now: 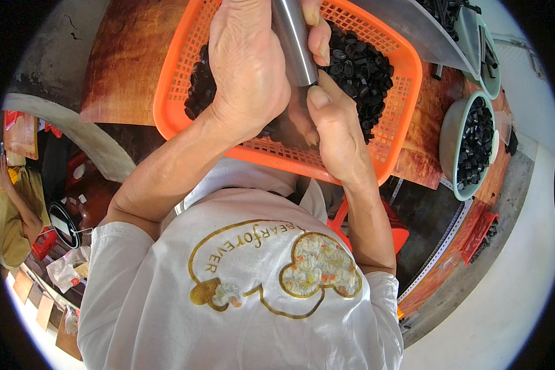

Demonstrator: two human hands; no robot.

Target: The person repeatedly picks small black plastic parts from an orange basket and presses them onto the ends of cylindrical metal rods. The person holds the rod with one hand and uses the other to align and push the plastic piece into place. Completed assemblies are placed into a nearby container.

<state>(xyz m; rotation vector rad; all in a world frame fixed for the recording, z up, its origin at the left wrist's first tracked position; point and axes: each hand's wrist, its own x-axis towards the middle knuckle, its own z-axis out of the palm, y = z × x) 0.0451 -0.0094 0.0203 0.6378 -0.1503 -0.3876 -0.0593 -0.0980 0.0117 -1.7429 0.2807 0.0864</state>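
My left hand [250, 71] is closed around a shiny grey metal tube [293, 46], its fingertips showing on the tube's right side. The tube slants down toward me, and its upper end lies outside the picture. At its lower end my right hand [336, 123] is closed, the thumb pressed near the rim. A small black piece [315, 84] peeks out there, mostly hidden by the fingers. Both hands are above an orange plastic basket [404, 111] that holds many small black oval caps [361, 65].
The basket rests at a reddish wooden table [126, 68]. To the right stand a pale green basin [448, 139] of black pieces, another pale green basin [492, 83] and a red basket [480, 237]. At far left, another person's arm [18, 197] shows near a black-rimmed round object [63, 223].
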